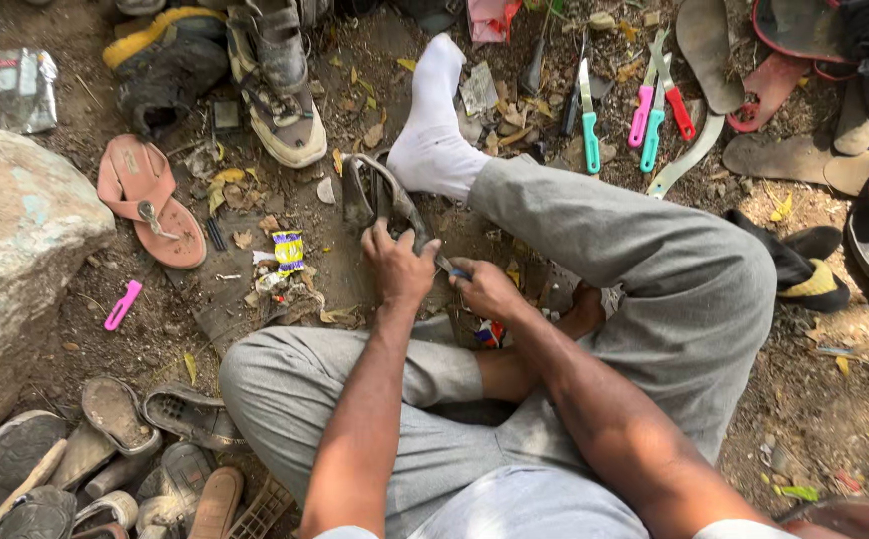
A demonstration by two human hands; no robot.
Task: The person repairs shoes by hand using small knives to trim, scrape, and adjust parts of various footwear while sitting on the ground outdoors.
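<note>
Gripping a worn grey strapped sandal (379, 200) just beside the white-socked foot (432, 125), the left hand (397, 265) is clenched; the right hand (484, 289) pinches what may be a small blue-handled blade (454, 269), which could slip toward the fingers.

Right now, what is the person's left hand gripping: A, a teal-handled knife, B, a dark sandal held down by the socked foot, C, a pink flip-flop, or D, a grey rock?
B: the left hand grips a dark sandal beside the socked foot, while the pink flip-flop and teal-handled knife lie untouched on the ground.
</note>
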